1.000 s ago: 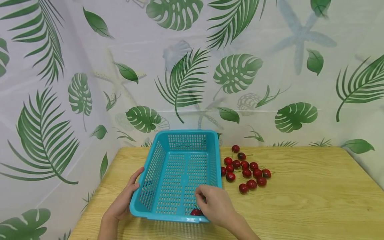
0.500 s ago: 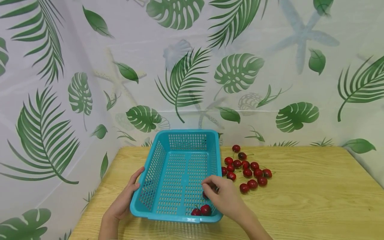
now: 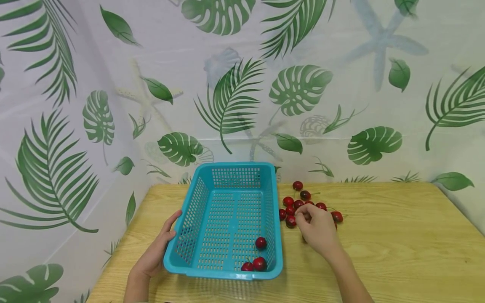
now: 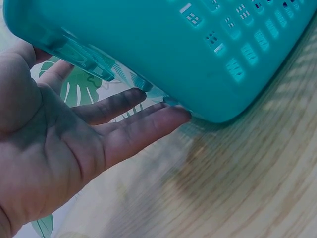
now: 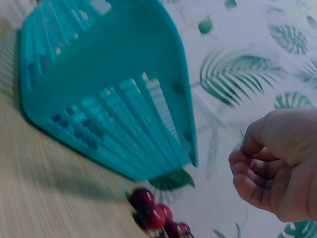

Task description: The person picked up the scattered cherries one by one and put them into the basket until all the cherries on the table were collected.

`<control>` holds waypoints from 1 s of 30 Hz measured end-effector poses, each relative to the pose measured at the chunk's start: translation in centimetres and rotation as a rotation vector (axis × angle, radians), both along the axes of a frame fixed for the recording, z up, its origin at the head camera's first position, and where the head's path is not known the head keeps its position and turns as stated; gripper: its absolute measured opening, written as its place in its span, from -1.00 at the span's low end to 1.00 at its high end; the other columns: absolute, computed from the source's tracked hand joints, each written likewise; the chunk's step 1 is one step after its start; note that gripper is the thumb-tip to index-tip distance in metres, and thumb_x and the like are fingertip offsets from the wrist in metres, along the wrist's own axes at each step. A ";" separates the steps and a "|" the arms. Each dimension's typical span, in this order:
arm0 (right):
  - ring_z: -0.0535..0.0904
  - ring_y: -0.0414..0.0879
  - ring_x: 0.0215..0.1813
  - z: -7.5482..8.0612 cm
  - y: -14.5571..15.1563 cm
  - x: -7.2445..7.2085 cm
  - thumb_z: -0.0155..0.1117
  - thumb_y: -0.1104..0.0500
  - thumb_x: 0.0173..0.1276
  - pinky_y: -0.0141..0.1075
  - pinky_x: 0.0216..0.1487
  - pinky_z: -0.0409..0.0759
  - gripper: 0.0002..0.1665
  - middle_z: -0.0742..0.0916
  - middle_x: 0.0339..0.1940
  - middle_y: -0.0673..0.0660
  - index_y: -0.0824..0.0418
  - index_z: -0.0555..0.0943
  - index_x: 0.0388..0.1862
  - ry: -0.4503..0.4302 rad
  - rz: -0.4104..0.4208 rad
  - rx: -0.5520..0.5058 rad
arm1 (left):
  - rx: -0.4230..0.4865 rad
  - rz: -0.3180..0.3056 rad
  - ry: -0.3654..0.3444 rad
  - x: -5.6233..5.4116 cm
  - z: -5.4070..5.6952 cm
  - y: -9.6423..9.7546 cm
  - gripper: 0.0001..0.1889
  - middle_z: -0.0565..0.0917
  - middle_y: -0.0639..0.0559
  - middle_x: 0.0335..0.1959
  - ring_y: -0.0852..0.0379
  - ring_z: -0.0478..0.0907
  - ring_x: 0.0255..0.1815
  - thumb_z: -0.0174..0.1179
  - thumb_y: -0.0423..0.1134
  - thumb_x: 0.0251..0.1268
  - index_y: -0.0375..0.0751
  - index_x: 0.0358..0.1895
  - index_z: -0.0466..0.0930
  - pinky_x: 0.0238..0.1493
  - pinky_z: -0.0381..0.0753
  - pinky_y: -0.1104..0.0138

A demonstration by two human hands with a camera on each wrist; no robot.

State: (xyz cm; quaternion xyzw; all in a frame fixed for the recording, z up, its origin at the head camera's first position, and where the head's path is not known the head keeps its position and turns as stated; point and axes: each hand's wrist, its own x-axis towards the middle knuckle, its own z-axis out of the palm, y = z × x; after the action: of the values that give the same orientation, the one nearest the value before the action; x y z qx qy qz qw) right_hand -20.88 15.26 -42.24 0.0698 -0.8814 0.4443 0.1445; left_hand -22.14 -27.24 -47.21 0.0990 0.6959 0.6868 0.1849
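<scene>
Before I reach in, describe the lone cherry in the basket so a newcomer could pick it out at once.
Find the turquoise basket at the left part of the wooden table. Inside it, go along the right-hand wall toward the near end. The cherry lying by itself there is the one, farther back than the other two cherries, which sit side by side at the near end.

Evenly bright head view; dim, bluish wrist views

In the left wrist view, a soft shadow spreads over the table (image 4: pixel 257 188) below the left fingers (image 4: pixel 148 134); in the right wrist view, blur softens the basket (image 5: pixel 109 57) and cherries (image 5: pixel 152 216) left of the right fingers (image 5: pixel 250 187); in the head view, small glints dot cherries beside them.
</scene>
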 end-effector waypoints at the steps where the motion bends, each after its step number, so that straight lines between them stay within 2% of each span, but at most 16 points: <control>1: 0.36 -0.20 -0.61 -0.1 0.6 -0.1 0.13 0.36 0.36 -0.38 -0.53 0.38 -0.85 0.61 -0.57 0.04 0.35 0.67 -0.28 -0.027 -0.013 0.028 | 0.004 -0.003 -0.001 0.0 0.0 0.0 -0.37 -0.11 -0.43 0.52 -0.21 0.40 0.20 -0.34 -0.06 0.61 0.15 0.60 -0.35 0.04 0.55 0.04; 5: 0.41 -0.13 -0.53 -0.4 3.1 -0.5 0.08 0.33 0.36 -0.31 -0.49 0.39 -0.78 0.68 -0.45 0.13 0.40 0.66 -0.20 -0.150 -0.024 0.166 | 0.010 -0.005 -0.002 0.1 -0.2 -0.1 -0.37 -0.11 -0.45 0.52 -0.20 0.41 0.19 -0.35 -0.05 0.61 0.14 0.60 -0.37 0.03 0.55 0.03; 9: 0.47 -0.07 -0.44 -1.1 5.1 -0.7 0.05 0.37 0.33 -0.23 -0.43 0.42 -0.73 0.73 -0.26 0.25 0.43 0.64 -0.10 -0.273 0.020 0.284 | -0.001 0.008 -0.001 0.1 -0.3 -0.1 -0.38 -0.13 -0.41 0.53 -0.20 0.37 0.22 -0.36 -0.05 0.62 0.12 0.60 -0.37 0.05 0.53 0.06; 12: 0.62 0.10 -0.24 -1.6 6.3 -0.9 0.05 0.41 0.31 -0.08 -0.27 0.55 -0.71 0.73 -0.15 0.32 0.45 0.63 -0.06 -0.335 0.058 0.340 | -0.010 0.023 -0.001 0.1 -0.3 -0.1 -0.38 -0.14 -0.39 0.53 -0.22 0.35 0.23 -0.35 -0.04 0.61 0.12 0.60 -0.35 0.05 0.52 0.05; 16: 0.62 0.31 0.02 -2.2 7.4 -1.1 0.06 0.40 0.34 0.10 -0.05 0.58 -0.71 0.71 -0.09 0.37 0.46 0.61 -0.02 -0.381 0.060 0.380 | -0.019 0.026 0.001 0.2 -0.1 0.1 -0.37 -0.14 -0.40 0.53 -0.24 0.37 0.21 -0.35 -0.02 0.61 0.13 0.60 -0.34 0.03 0.54 0.03; 19: 0.64 0.25 -0.05 -2.3 7.9 -1.1 0.09 0.39 0.34 0.08 -0.08 0.58 -0.76 0.72 -0.15 0.32 0.43 0.62 -0.08 -0.397 0.060 0.386 | -0.016 0.019 0.000 0.2 0.0 0.0 -0.38 -0.12 -0.42 0.52 -0.24 0.38 0.21 -0.35 -0.03 0.61 0.13 0.60 -0.35 0.03 0.54 0.03; 22: 0.63 0.10 -0.19 -2.3 8.0 -1.0 0.16 0.38 0.28 -0.01 -0.18 0.59 -0.84 0.72 -0.27 0.20 0.37 0.65 -0.21 -0.417 0.097 0.374 | -0.014 0.017 0.003 0.2 0.0 0.0 -0.38 -0.11 -0.42 0.52 -0.23 0.38 0.21 -0.36 -0.05 0.62 0.13 0.60 -0.35 0.03 0.54 0.04; 25: 0.58 -0.01 -0.28 -2.1 7.6 -0.8 0.25 0.36 0.20 -0.10 -0.27 0.55 -0.90 0.70 -0.34 0.09 0.30 0.66 -0.29 -0.475 0.126 0.350 | -0.017 0.028 0.008 0.2 0.0 0.0 -0.38 -0.09 -0.41 0.53 -0.20 0.38 0.22 -0.34 -0.07 0.61 0.12 0.60 -0.32 0.03 0.54 0.08; 30: 0.51 -0.07 -0.41 -2.3 6.8 -0.3 0.35 0.33 0.01 -0.20 -0.43 0.45 -0.93 0.66 -0.49 0.03 0.22 0.64 -0.49 -0.549 0.092 0.369 | -0.020 0.048 0.009 0.2 -0.1 0.1 -0.38 -0.04 -0.39 0.53 -0.22 0.36 0.26 -0.33 -0.08 0.60 0.13 0.60 -0.29 0.06 0.52 0.11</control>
State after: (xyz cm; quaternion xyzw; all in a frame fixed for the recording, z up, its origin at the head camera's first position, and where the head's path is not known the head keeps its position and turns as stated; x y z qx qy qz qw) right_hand -21.15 22.06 -44.52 0.0122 -0.9490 0.2854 -0.1335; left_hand -21.98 -27.13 -47.31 0.0833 0.7057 0.6836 0.1663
